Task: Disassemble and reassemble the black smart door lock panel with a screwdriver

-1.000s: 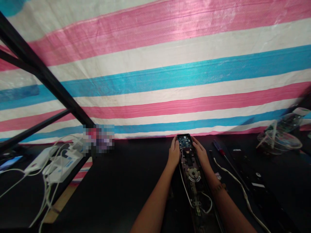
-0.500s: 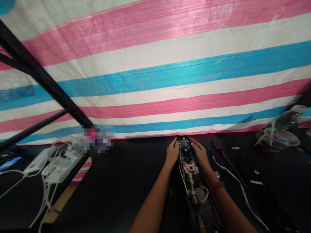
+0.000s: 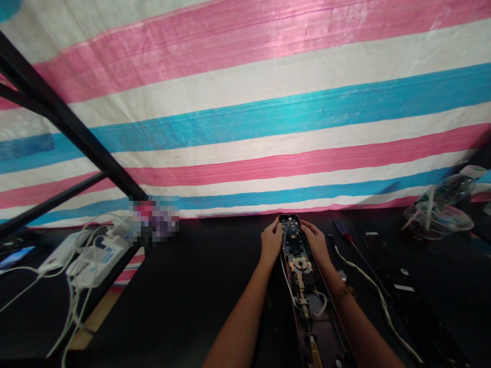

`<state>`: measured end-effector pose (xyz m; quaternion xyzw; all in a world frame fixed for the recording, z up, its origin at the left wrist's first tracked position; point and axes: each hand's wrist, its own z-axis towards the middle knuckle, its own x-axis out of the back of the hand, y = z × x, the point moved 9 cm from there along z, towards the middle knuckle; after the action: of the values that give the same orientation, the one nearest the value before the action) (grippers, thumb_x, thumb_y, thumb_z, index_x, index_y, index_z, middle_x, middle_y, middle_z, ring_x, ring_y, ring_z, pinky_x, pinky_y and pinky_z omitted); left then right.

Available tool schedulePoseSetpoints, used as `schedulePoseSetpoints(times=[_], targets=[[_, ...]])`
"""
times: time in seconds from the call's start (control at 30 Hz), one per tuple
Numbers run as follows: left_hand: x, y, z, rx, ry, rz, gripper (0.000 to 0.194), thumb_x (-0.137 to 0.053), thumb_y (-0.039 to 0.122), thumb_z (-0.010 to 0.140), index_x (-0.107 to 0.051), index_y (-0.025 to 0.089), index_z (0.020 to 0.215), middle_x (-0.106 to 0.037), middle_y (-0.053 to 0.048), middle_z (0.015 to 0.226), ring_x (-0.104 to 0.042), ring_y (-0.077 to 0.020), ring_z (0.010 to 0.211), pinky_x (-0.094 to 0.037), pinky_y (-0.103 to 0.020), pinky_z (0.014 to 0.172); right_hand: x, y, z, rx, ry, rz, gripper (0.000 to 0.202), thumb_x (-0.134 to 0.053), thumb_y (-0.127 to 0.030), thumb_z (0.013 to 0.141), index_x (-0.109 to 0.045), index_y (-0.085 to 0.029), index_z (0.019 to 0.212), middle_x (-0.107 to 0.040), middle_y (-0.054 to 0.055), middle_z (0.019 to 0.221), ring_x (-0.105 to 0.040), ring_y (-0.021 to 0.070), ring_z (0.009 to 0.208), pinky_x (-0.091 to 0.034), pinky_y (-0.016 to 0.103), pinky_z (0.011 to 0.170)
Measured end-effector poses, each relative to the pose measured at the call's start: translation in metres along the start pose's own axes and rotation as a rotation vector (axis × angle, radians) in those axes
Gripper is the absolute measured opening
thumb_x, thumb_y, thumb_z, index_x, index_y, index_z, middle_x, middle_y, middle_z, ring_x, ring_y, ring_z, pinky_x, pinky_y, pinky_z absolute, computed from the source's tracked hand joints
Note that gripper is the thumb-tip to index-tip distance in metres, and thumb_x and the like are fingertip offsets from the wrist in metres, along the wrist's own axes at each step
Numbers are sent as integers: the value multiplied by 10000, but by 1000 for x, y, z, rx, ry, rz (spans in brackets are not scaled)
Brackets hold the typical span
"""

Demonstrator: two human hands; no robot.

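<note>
A long, narrow electronic lock housing (image 3: 321, 327) lies open side up in front of me, its near end running out of view at the bottom. Inside are a circuit board (image 3: 293, 236), a round metal part (image 3: 300, 264) and white wires (image 3: 321, 304). At its far end, my left hand (image 3: 272, 240) is closed on the left edge, with the thumb on the rim. On the opposite edge my right hand (image 3: 315, 240) grips in the same way. The fingers underneath are hidden.
Right of the housing lie a white cable (image 3: 378, 294), a purple-handled screwdriver (image 3: 343, 230) and a long black panel (image 3: 412, 301). Plastic cups (image 3: 441, 220) stand at the far right. A power strip (image 3: 95, 263) with tangled cords sits left, near a black metal frame (image 3: 76, 130). Striped sheeting (image 3: 268, 117) hangs behind.
The housing has shifted very slightly to the left, and my left hand with it. Both hands keep their hold on its far end.
</note>
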<state>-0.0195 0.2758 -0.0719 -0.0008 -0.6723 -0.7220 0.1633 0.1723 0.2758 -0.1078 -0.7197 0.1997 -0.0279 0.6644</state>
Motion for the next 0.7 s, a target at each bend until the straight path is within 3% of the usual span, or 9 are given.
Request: schedulePoseSetpoints(times=[0.17, 0.33, 0.57, 0.7], targets=[[-4, -2, 1, -41, -22, -88, 400, -548, 321, 898, -673, 176, 1248, -722, -96, 1191, -694, -228, 1006, -519, -361, 938, 2, 2, 2, -10, 12, -19, 375, -696, -425, 639, -772, -161, 894, -774, 82, 885, -691, 288, 913, -533, 376, 835], [-3, 4, -1, -40, -19, -108, 429, -551, 359, 901, -633, 188, 1286, -746, -83, 1024, -689, -200, 854, -533, -338, 857, -3, -4, -3, -4, -35, 49, 432, -693, -440, 674, -766, -179, 1011, -773, 75, 1012, -689, 291, 1004, -537, 376, 883], [0, 25, -9, -138, -9, -153, 437, -521, 352, 918, -595, 180, 1313, -726, -80, 1027, -668, -187, 898, -524, -306, 844, -12, -15, -10, 25, -122, 185, 496, -726, -452, 711, -732, -202, 1140, -714, 62, 1229, -617, 276, 1204, -463, 387, 1050], [-1, 29, -12, -148, -9, -195, 452, -515, 348, 920, -575, 192, 1340, -713, -65, 1015, -659, -170, 879, -514, -284, 828, -16, -14, -11, 2, -168, 243, 510, -732, -517, 691, -738, -190, 1083, -750, 56, 1140, -648, 283, 1146, -484, 388, 1016]])
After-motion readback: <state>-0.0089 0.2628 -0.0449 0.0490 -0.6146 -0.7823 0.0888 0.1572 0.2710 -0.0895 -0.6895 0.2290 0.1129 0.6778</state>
